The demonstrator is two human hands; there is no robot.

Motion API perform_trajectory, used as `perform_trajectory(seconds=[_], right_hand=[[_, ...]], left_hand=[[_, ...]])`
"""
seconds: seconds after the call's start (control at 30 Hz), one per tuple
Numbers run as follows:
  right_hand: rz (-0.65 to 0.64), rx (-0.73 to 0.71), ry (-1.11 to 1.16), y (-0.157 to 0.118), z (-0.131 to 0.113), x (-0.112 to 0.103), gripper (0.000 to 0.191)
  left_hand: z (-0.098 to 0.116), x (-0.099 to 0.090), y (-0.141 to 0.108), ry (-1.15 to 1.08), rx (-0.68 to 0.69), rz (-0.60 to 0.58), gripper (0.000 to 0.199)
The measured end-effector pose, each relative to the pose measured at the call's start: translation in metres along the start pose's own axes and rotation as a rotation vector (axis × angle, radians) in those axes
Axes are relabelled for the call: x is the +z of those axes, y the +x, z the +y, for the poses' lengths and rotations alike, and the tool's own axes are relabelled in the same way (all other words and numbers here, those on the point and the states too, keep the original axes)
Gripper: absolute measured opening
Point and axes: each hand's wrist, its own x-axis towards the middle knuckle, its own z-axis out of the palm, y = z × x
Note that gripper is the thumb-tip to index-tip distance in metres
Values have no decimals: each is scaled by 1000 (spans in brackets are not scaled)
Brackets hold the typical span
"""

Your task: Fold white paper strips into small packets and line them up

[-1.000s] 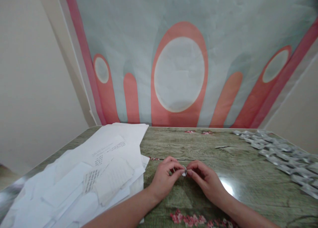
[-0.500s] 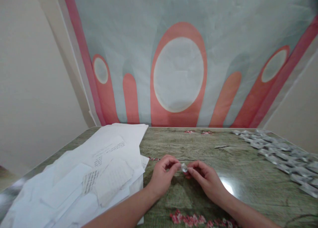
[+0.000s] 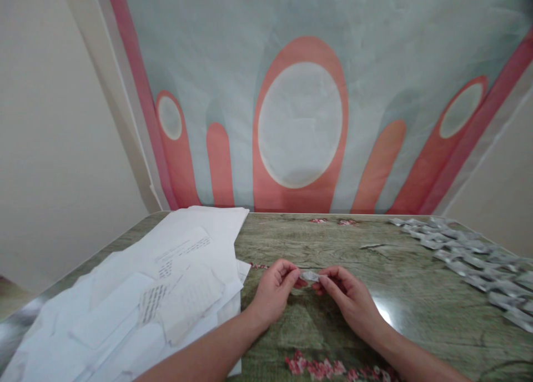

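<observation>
A small whitish, shiny twisted piece spans the gap between my two hands, just above the wood-grain table. My left hand pinches its left end between thumb and fingertips. Its right end is pinched by my right hand in the same way. Both hands are closed, with the fingers curled. What the piece is made of is too small to tell.
A spread pile of white papers, some printed, covers the table's left side. Rows of silvery twisted pieces lie at the right. Pink flower patterns mark the tabletop, and a patterned sheet hangs behind it.
The small piece between my fingers now looks longer and flatter. My fingertips have shifted slightly at its ends, and both hands stay in nearly the same place.
</observation>
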Motion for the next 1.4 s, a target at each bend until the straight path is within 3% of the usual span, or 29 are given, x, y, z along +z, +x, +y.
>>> perform_trajectory(seconds=[0.2, 0.47, 0.87, 1.07, 1.4], right_hand=[[-4, -72, -154, -2, -1, 0, 21], [-29, -175, -255, -6, -4, 1, 15], [-54, -174, -303, -7, -2, 1, 14], [-8, -110, -274, -5, -2, 0, 21], [31, -57, -131, -2, 1, -2, 27]], left_hand=[[0, 2, -5, 106, -44, -80, 30], [3, -1, -5, 259, 38, -56, 16], [5, -1, -4, 287, 42, -74, 13], [3, 0, -4, 181, -16, -74, 19], [2, -5, 0, 255, 40, 25, 22]])
